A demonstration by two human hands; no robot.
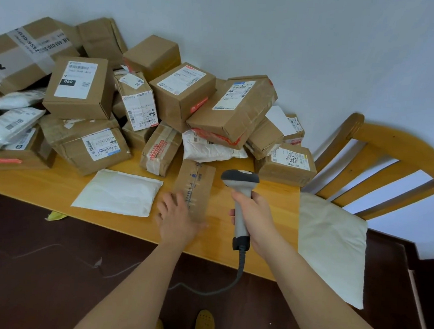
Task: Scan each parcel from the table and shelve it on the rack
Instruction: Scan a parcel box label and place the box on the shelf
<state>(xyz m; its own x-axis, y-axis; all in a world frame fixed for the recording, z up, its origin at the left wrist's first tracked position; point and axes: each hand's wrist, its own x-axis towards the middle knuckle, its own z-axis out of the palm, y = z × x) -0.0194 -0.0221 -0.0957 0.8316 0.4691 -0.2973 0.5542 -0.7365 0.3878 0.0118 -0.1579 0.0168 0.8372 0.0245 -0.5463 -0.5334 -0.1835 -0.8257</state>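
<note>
Yellow slippers (pixel 203 324) at bottom edge, partly cut off by the frame and by the arms. Dark floor (pixel 36 267) with a thin cable and a yellow-green scrap (pixel 54 215) under the counter lip.

Right hand (pixel 254 218) grips the handle of a grey barcode scanner (pixel 241 191), head up and facing away from the camera; its cord (pixel 239 268) drops past the counter edge, end out of view. Left hand (pixel 178 218) is motion-blurred, fingers spread and fairly straight, lying on the near end of a flat brown parcel (pixel 196 186) on the wooden counter (pixel 270 227); not curled around it as far as the blur allows. Print on that parcel is unreadable, its label side not visible.

Just left of it lies a white padded mailer (pixel 117 192), flat, blank side up. Behind, a heap of cardboard boxes (pixel 179 95) and white poly bags (pixel 11 121) stacked at angles, many lower ones hidden by upper ones; left boxes cut off by the frame. Most label text is too small to read; one box shows "060" (pixel 80 85), one "2004" (pixel 289 159).

Right of counter, a wooden chair (pixel 391 156) with a cream cushion (pixel 330 249), partly cropped. Plain pale wall (pixel 271 27) behind. Rack not in view.
</note>
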